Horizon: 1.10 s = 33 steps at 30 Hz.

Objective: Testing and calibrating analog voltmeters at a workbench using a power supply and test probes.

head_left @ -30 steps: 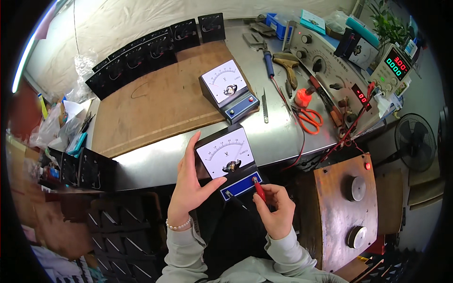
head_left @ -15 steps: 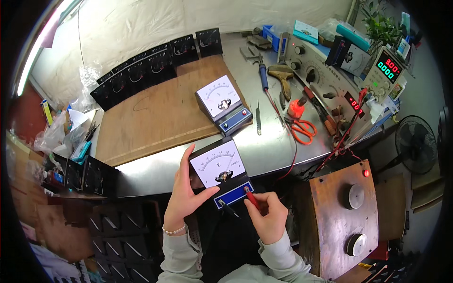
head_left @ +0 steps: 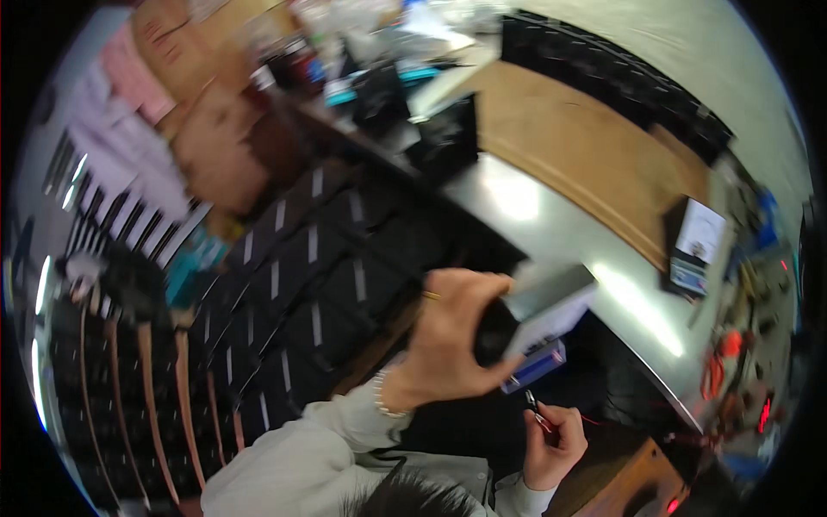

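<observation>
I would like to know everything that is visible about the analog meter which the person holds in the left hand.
The analog meter has a dark, box-like case, perhaps plastic, with a white dial face and a blue panel along its lower front. It is tilted, held before the metal bench in the left hand's grip. Blur hides its markings and needle. The right hand holds a red clip just below; whether this touches the meter cannot be told.
</observation>
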Each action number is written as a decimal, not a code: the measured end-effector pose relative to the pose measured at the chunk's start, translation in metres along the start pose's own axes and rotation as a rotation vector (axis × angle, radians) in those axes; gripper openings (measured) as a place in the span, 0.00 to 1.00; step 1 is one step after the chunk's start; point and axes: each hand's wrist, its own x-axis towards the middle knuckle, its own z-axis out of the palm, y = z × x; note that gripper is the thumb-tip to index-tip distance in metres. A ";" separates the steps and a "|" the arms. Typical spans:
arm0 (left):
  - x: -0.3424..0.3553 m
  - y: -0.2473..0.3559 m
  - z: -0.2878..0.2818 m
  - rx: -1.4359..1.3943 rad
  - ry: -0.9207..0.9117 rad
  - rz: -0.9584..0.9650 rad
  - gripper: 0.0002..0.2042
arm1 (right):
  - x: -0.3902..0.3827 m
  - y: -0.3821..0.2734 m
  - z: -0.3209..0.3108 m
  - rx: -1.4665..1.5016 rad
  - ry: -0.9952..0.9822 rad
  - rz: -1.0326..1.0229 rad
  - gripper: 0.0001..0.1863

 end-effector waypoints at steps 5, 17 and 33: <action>-0.025 -0.068 -0.188 0.848 0.258 -0.237 0.36 | -0.008 0.040 0.010 -0.080 -0.020 0.187 0.07; -0.109 -0.376 -0.364 1.250 -0.389 -0.874 0.25 | -0.011 0.080 -0.047 -0.511 0.043 0.096 0.06; -0.121 -0.374 -0.327 0.935 -0.634 -1.123 0.41 | -0.033 0.087 -0.046 -0.445 0.074 0.187 0.07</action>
